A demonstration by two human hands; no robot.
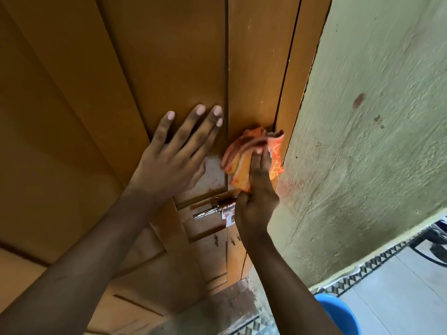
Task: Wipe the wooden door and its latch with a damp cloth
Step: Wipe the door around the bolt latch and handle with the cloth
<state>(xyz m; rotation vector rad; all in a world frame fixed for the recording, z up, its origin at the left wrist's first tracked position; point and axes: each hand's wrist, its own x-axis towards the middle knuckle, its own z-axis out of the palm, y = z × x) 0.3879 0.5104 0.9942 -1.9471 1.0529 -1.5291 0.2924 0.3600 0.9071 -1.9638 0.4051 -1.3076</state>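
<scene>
Wiping the door near its right edge, the right hand grips the bunched cloth; the left hand presses spread flat. Next, probably the latch just below.

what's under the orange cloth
The crumpled orange cloth is pressed against the brown wooden door near its right edge; the wood directly beneath is hidden by the cloth.

Dim, warm light; daylight brightens the floor tiles lower right. My cloth blurs above my fingers; wide-angle edges bend.
</scene>
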